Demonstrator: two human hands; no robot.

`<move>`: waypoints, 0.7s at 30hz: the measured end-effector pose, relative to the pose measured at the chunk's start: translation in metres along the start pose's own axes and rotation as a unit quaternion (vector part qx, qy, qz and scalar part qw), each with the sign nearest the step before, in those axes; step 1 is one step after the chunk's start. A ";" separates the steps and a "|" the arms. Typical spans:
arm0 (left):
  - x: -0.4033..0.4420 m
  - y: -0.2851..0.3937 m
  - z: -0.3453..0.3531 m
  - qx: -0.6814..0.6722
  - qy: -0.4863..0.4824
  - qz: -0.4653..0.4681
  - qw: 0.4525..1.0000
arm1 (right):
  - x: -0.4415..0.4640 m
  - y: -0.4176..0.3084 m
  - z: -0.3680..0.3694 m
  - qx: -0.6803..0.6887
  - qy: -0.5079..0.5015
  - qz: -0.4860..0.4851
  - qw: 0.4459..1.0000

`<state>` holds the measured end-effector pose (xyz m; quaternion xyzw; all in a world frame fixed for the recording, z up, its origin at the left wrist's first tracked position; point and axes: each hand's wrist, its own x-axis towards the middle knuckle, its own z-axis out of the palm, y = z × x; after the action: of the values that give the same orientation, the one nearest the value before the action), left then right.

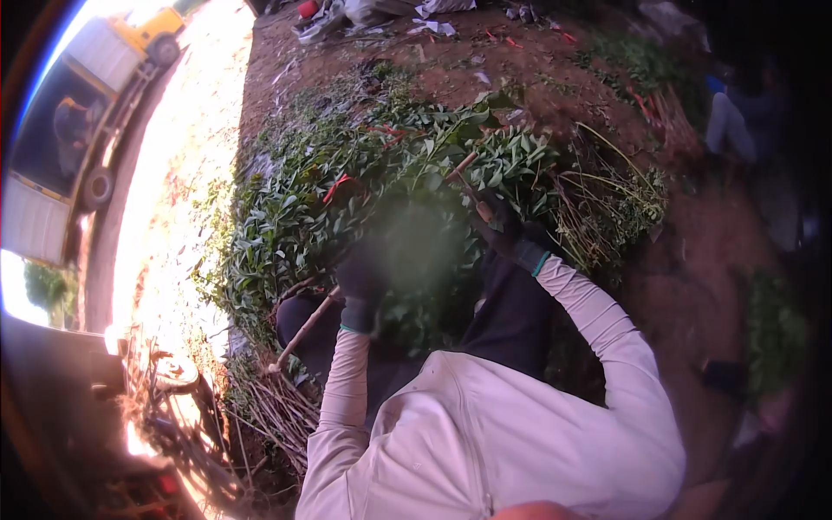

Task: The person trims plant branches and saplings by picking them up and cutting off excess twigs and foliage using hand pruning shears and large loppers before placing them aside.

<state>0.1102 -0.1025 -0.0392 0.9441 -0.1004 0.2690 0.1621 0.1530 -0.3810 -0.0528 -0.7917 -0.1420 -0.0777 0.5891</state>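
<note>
My left hand (pixel 360 273), in a dark glove, is closed around a woody stem (pixel 305 331) whose bare end slants down to the left. My right hand (pixel 504 230), also gloved, grips a thin tool with a brown handle (pixel 484 211); its exact kind is unclear. A short brown stick end (pixel 463 165) shows just beyond the tool. In front of both hands lies a broad heap of leafy cut branches (pixel 286 217), with a red tie (pixel 338 187) among the leaves. A hazy spot in the picture blurs the space between my hands.
Bare stems (pixel 269 403) lie in a bundle at my lower left. More thin branches (pixel 607 186) lie to the right. A truck (pixel 100 113) stands on the bright ground at left, with a person (pixel 74 130) in its bed. Another person (pixel 737 121) is at the dim right edge.
</note>
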 end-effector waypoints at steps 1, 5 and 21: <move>0.003 0.000 -0.005 0.004 -0.014 0.019 1.000 | -0.004 0.006 0.000 0.005 -0.002 0.005 1.000; 0.020 -0.012 -0.026 -0.032 0.024 0.030 0.999 | -0.016 0.032 0.000 0.092 -0.026 0.080 0.992; 0.062 -0.055 -0.101 -0.055 0.029 0.072 0.995 | 0.036 0.006 0.012 0.305 -0.097 0.028 0.947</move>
<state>0.1293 -0.0215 0.0621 0.9157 -0.1778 0.3017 0.1971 0.1881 -0.3666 -0.0515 -0.5819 -0.1930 0.0636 0.7875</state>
